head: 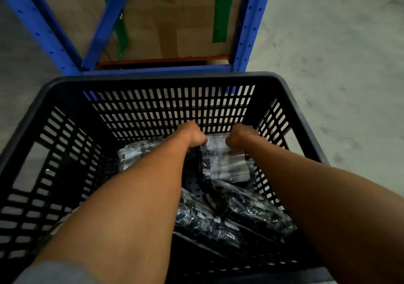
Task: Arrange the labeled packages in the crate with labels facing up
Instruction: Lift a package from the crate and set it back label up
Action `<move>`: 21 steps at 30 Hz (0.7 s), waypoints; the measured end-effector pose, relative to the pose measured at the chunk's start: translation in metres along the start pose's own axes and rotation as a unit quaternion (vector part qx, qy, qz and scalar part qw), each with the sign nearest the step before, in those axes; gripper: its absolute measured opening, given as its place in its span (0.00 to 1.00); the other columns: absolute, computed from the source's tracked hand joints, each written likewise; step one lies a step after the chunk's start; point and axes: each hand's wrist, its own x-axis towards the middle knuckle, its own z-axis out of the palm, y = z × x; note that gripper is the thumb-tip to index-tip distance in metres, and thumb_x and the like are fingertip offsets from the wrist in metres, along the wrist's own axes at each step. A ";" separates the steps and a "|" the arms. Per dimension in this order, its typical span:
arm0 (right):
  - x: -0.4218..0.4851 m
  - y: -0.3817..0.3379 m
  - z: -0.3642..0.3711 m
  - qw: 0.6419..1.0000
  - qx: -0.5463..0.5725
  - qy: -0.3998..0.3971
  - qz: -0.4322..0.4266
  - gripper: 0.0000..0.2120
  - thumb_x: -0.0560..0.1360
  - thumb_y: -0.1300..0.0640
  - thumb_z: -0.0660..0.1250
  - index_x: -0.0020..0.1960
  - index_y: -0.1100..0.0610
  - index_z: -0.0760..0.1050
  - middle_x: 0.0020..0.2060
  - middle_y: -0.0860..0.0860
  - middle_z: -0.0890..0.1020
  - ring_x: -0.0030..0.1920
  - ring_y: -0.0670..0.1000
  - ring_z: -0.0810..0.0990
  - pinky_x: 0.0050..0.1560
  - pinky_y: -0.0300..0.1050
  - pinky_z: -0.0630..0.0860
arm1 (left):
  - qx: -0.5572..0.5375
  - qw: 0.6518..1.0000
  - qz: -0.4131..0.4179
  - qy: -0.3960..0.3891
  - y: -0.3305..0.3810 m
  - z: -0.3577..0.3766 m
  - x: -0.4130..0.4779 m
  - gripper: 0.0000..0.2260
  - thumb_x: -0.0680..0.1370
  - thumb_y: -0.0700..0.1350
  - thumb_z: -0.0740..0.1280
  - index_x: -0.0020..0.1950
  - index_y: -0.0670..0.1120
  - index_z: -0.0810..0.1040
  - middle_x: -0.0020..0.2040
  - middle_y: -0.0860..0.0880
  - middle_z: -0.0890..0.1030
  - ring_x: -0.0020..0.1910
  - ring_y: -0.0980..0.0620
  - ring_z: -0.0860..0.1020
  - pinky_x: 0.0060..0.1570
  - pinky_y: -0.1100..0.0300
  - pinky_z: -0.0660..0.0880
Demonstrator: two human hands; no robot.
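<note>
A black slotted plastic crate fills the lower frame, and both my arms reach deep into it. At its far right lies a dark plastic-wrapped package with a white label facing up. My left hand grips that package's far left corner. My right hand grips its far right corner. Another wrapped package lies at the far left, partly hidden by my left forearm. More dark wrapped packages lie in the near part of the crate between my arms, with small white patches showing.
A blue metal rack stands just beyond the crate, with a cardboard box taped in green on its low shelf. Grey concrete floor spreads to the right and left.
</note>
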 end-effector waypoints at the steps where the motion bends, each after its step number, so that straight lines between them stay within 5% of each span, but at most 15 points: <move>1: 0.001 0.000 0.004 1.000 -0.007 -0.008 0.006 0.14 0.77 0.55 0.64 0.58 0.61 0.75 0.54 0.58 0.80 0.46 0.55 0.77 0.47 0.47 0.75 | -0.023 0.999 -0.016 -0.028 0.000 0.003 0.002 0.27 0.76 0.47 0.70 0.71 0.42 0.67 0.68 0.41 0.73 0.61 0.41 0.77 0.54 0.51 0.77; 3: 0.006 -0.001 0.013 1.000 -0.017 0.004 0.023 0.14 0.76 0.54 0.66 0.57 0.62 0.76 0.55 0.60 0.80 0.50 0.56 0.79 0.51 0.47 0.77 | -0.039 0.996 -0.031 -0.077 0.000 0.011 0.007 0.32 0.74 0.50 0.72 0.73 0.41 0.65 0.71 0.41 0.70 0.63 0.40 0.75 0.59 0.46 0.76; 6: 0.013 -0.003 0.019 0.998 -0.014 0.016 0.063 0.20 0.75 0.56 0.68 0.63 0.63 0.71 0.60 0.63 0.76 0.56 0.59 0.78 0.45 0.46 0.73 | -0.062 0.990 -0.042 -0.120 0.001 0.024 0.011 0.36 0.71 0.53 0.74 0.73 0.41 0.63 0.71 0.40 0.69 0.58 0.39 0.76 0.52 0.44 0.80; 12: 0.015 0.003 0.017 0.997 -0.028 0.027 0.069 0.23 0.77 0.51 0.68 0.65 0.65 0.71 0.59 0.61 0.77 0.44 0.51 0.76 0.35 0.39 0.68 | -0.147 0.978 -0.083 -0.120 -0.008 0.037 0.020 0.33 0.69 0.51 0.77 0.68 0.40 0.69 0.62 0.41 0.78 0.55 0.41 0.79 0.51 0.47 0.80; 16: 0.011 0.004 0.015 0.998 -0.012 -0.010 0.062 0.33 0.74 0.48 0.70 0.71 0.66 0.65 0.68 0.63 0.69 0.67 0.61 0.70 0.60 0.49 0.74 | -0.177 0.964 -0.114 -0.160 -0.008 0.028 0.015 0.22 0.69 0.48 0.77 0.58 0.40 0.75 0.50 0.44 0.81 0.49 0.44 0.80 0.55 0.47 0.78; 19: 0.006 0.005 0.000 0.999 0.000 -0.024 0.026 0.31 0.72 0.46 0.71 0.69 0.62 0.69 0.67 0.61 0.72 0.67 0.62 0.70 0.66 0.52 0.72 | -0.226 0.949 -0.128 -0.176 -0.011 0.016 0.007 0.17 0.68 0.42 0.78 0.53 0.40 0.78 0.51 0.45 0.82 0.51 0.45 0.81 0.56 0.46 0.78; 21: -0.001 0.003 -0.014 0.997 0.045 -0.048 0.040 0.39 0.69 0.50 0.75 0.73 0.63 0.61 0.69 0.62 0.68 0.69 0.64 0.68 0.67 0.56 0.72 | -0.244 0.943 -0.127 -0.187 -0.008 0.006 -0.004 0.15 0.69 0.39 0.76 0.54 0.40 0.79 0.57 0.45 0.83 0.56 0.45 0.81 0.57 0.45 0.78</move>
